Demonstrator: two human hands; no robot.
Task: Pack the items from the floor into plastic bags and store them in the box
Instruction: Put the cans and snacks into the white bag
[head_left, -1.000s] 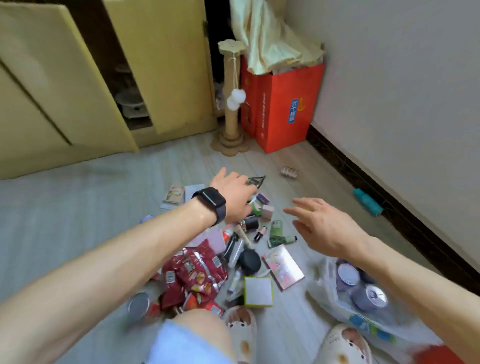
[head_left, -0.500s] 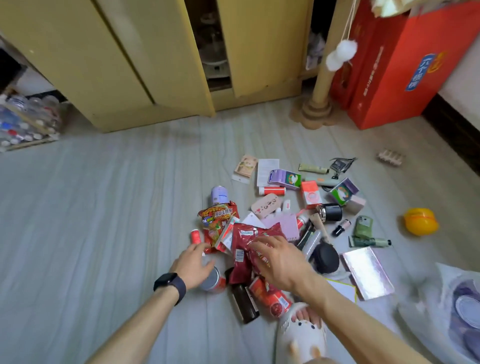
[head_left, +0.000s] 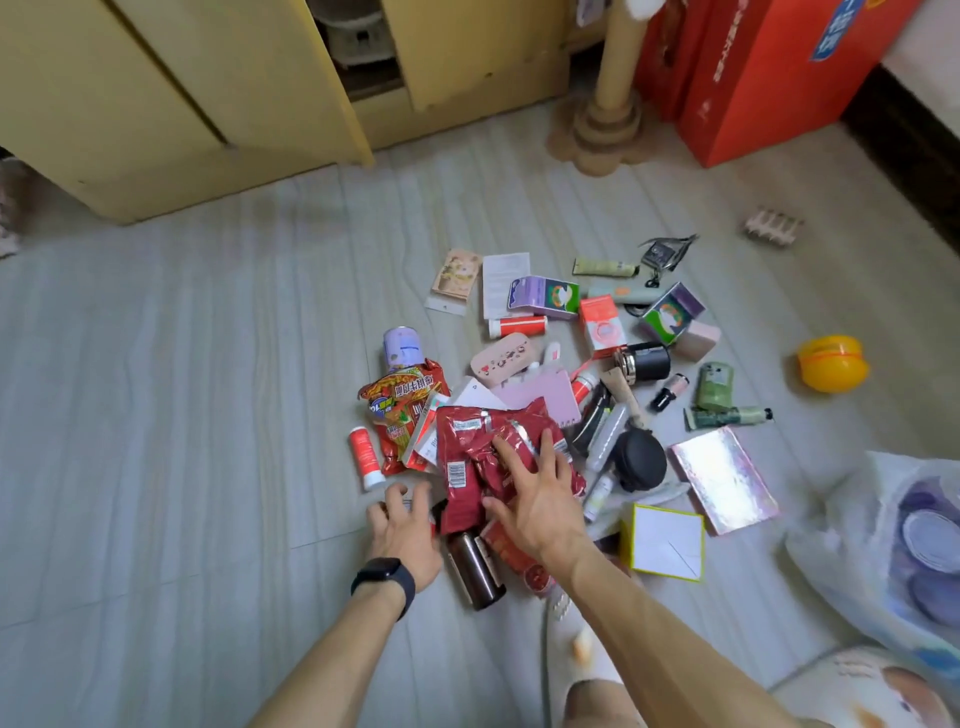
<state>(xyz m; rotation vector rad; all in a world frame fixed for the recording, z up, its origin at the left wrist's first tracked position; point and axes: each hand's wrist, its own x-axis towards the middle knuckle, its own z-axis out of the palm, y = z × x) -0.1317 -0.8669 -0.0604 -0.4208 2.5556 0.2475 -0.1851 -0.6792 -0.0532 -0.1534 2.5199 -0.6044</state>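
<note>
The right hand (head_left: 537, 501) lies open, fingers spread flat on the red foil snack packets (head_left: 467, 452) heaped mid-floor (head_left: 182, 415). The left hand (head_left: 402, 532) curls its fingers over something small beside a brown bottle (head_left: 475, 569); whether it grips it is unclear. A part-filled plastic bag (head_left: 831, 545) sits towards the floor's right side.

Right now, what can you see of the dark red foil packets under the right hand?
The dark red foil packets are several crinkled, glossy sachets bunched in a heap, with white barcode labels and silvery seams. They lie on the floor at the near side of the pile, overlapping a pink notebook behind and a brown bottle in front. The right hand rests flat on top, fingers spread; nothing grips them yet.
</note>
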